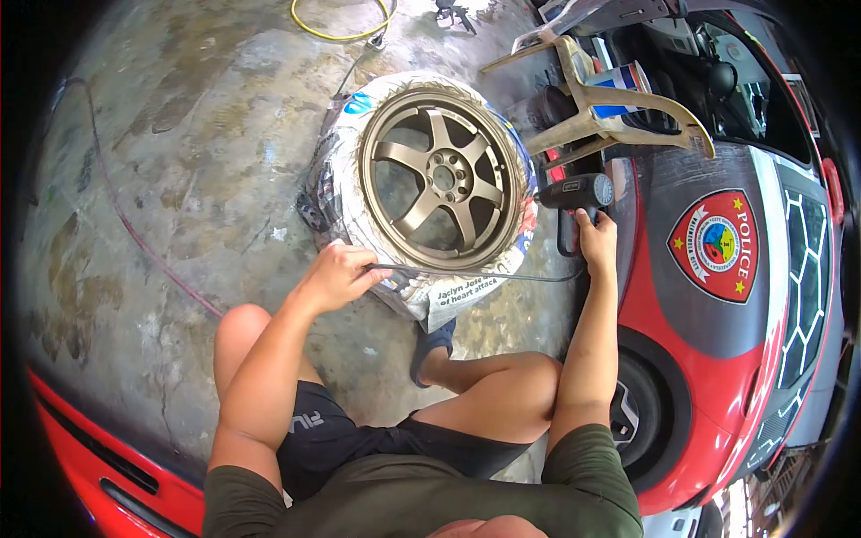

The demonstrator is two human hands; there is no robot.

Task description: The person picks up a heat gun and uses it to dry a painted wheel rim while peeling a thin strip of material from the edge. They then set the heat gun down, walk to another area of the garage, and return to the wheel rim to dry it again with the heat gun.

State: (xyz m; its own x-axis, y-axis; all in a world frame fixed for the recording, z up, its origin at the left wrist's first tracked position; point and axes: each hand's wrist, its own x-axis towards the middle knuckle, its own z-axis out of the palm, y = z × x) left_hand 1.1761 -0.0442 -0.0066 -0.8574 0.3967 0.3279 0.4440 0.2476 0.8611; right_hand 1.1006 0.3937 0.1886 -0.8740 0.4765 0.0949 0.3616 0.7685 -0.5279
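Note:
A bronze six-spoke wheel lies flat in front of me, its tire wrapped in newspaper. My right hand grips a black heat gun at the wheel's right side, the nozzle pointing left toward the rim. A dark power cord runs from beside the heat gun across the near edge of the wheel. Its left end is pinched in my left hand, which is closed near the wheel's lower left side.
A red and dark car with a police badge stands close on the right. Beyond the heat gun is a beige plastic chair with a paint bucket. A yellow cable and a reddish hose lie on the stained concrete floor.

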